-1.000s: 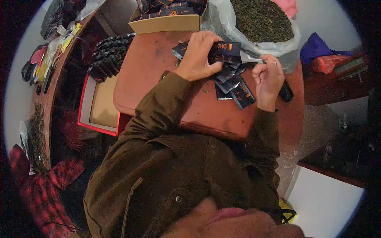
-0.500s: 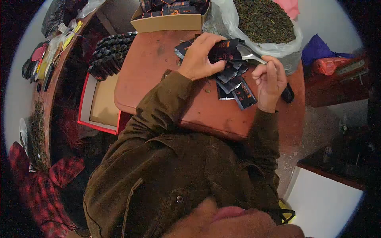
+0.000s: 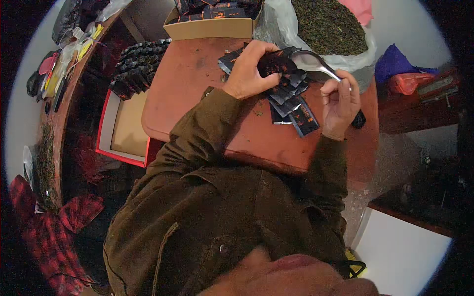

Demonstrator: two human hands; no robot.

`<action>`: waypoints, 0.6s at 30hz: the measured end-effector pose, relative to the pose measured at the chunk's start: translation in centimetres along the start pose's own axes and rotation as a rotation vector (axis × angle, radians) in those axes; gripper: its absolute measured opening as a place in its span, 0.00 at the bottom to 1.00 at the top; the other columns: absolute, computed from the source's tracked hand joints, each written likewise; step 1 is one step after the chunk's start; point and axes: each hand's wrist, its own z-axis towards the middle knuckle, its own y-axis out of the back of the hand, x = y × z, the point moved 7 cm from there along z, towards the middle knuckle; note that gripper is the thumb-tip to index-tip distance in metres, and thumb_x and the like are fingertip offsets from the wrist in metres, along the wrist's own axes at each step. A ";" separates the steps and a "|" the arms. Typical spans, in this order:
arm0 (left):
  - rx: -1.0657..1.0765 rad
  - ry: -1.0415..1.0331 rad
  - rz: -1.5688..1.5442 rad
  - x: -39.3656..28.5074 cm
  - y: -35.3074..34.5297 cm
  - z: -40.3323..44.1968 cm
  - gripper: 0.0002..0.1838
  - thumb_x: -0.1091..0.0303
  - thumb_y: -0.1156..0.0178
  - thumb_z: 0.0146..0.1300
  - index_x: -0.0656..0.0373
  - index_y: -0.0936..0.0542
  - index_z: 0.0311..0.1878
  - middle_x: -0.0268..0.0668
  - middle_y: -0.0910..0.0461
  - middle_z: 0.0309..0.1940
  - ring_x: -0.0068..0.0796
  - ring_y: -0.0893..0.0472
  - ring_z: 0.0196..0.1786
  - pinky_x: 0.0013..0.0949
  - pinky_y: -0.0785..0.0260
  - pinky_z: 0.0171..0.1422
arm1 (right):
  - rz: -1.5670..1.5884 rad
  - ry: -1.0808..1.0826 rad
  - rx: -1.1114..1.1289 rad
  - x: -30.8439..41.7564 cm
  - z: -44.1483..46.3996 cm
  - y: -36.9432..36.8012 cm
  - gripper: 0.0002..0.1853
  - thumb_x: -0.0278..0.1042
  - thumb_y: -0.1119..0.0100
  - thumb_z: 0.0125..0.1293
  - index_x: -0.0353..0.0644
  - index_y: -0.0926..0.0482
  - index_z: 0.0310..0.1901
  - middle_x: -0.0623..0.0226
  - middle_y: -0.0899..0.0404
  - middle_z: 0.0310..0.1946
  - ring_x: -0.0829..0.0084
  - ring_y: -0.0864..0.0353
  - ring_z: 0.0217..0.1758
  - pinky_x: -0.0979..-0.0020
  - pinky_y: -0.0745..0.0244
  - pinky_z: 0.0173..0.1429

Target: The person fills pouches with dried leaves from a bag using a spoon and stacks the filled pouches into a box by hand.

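Observation:
My left hand [image 3: 251, 74] is closed round a black packet [image 3: 276, 63] with orange print, over the reddish table. In my right hand [image 3: 341, 106], thumb and fingers pinch the handle of a metal spoon [image 3: 312, 61]. The spoon's bowl is at the packet's right edge; whether it touches the packet I cannot tell. Several flat black packets [image 3: 302, 117] lie in a loose pile under and beside my left hand. Behind the spoon stands a clear plastic bag [image 3: 282, 24] full of dark dried leaves [image 3: 331, 28].
A cardboard box [image 3: 210, 30] of black packets stands at the table's back edge. Left of the table [image 3: 185, 93] are rows of black packets [image 3: 136, 66] and a red-rimmed box [image 3: 129, 128]. A dark object [image 3: 359, 120] lies beyond my right hand.
The spoon has drawn back from the packet's opening, so more of its bowl shows. My right hand has shifted slightly right. My left hand keeps its hold, with the packet tilted differently.

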 end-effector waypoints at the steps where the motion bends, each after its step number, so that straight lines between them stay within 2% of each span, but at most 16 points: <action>1: 0.000 0.008 -0.013 0.1 0.0 0.0 0.26 0.68 0.33 0.44 0.60 0.27 0.49 0.40 0.29 0.43 0.36 0.27 0.50 0.34 0.35 0.58 | 0.029 -0.011 -0.034 -0.1 0.1 0.3 0.15 0.38 0.52 0.73 0.34 0.26 0.50 0.67 0.23 0.23 0.83 0.32 0.22 0.82 0.38 0.27; 4: -0.024 -0.002 -0.017 -0.2 0.0 0.1 0.26 0.69 0.34 0.42 0.62 0.27 0.48 0.44 0.28 0.42 0.45 0.26 0.48 0.39 0.34 0.56 | 0.095 -0.020 -0.107 -0.4 0.6 1.3 0.15 0.38 0.52 0.73 0.34 0.28 0.50 0.67 0.24 0.22 0.82 0.31 0.22 0.81 0.38 0.26; 7: -0.032 -0.020 -0.036 -0.5 0.2 0.3 0.26 0.69 0.34 0.42 0.63 0.27 0.48 0.44 0.28 0.42 0.45 0.27 0.49 0.39 0.34 0.57 | 0.115 -0.033 -0.175 -0.4 1.4 2.5 0.14 0.37 0.52 0.73 0.33 0.29 0.50 0.68 0.24 0.22 0.81 0.31 0.22 0.80 0.38 0.25; 9: -0.030 0.002 -0.049 0.0 0.0 0.2 0.26 0.69 0.33 0.43 0.62 0.27 0.49 0.42 0.28 0.43 0.40 0.27 0.51 0.36 0.35 0.58 | 0.112 -0.083 -0.272 -0.9 2.0 3.8 0.14 0.36 0.53 0.73 0.33 0.29 0.49 0.68 0.25 0.22 0.81 0.32 0.21 0.79 0.39 0.23; 12: -0.026 0.018 -0.053 0.4 0.0 0.3 0.26 0.69 0.33 0.43 0.61 0.27 0.49 0.41 0.28 0.44 0.39 0.27 0.51 0.35 0.36 0.59 | 0.052 -0.178 -0.275 -1.4 3.8 5.9 0.14 0.37 0.53 0.73 0.33 0.29 0.49 0.67 0.23 0.22 0.81 0.31 0.21 0.79 0.37 0.24; 15: -0.029 0.021 -0.043 0.6 0.1 0.4 0.26 0.69 0.33 0.43 0.61 0.27 0.49 0.42 0.28 0.43 0.40 0.27 0.51 0.35 0.36 0.59 | -0.257 -0.149 -0.242 0.5 5.6 5.8 0.13 0.37 0.54 0.72 0.35 0.27 0.47 0.65 0.20 0.25 0.80 0.27 0.21 0.80 0.34 0.25; 18: -0.055 0.014 -0.054 0.4 0.4 0.4 0.25 0.69 0.34 0.43 0.63 0.27 0.48 0.43 0.28 0.42 0.42 0.27 0.49 0.37 0.35 0.57 | -0.672 -0.218 -0.111 1.3 8.2 5.3 0.15 0.39 0.55 0.71 0.35 0.25 0.44 0.60 0.18 0.26 0.77 0.22 0.24 0.79 0.30 0.28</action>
